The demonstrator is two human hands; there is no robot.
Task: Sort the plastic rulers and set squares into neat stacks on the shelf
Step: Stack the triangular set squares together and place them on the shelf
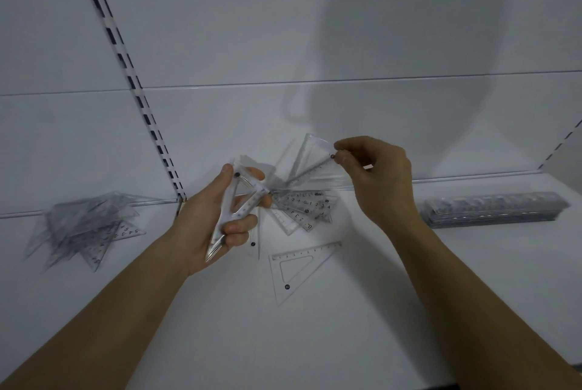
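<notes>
Left hand (220,216) grips several set squares (234,203) — right hand (374,175) pinches another set square (310,158) above the shelf (315,342).

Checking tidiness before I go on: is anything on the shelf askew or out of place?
Yes. The pile of set squares at the left is fanned out with corners pointing all ways, not squared up. A single set square lies alone in front of the loose heap at centre. The ruler stack at the right looks neat.

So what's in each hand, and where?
Left hand: several set squares, gripped round their long edges. Right hand: one set square, pinched at its corner.
</notes>
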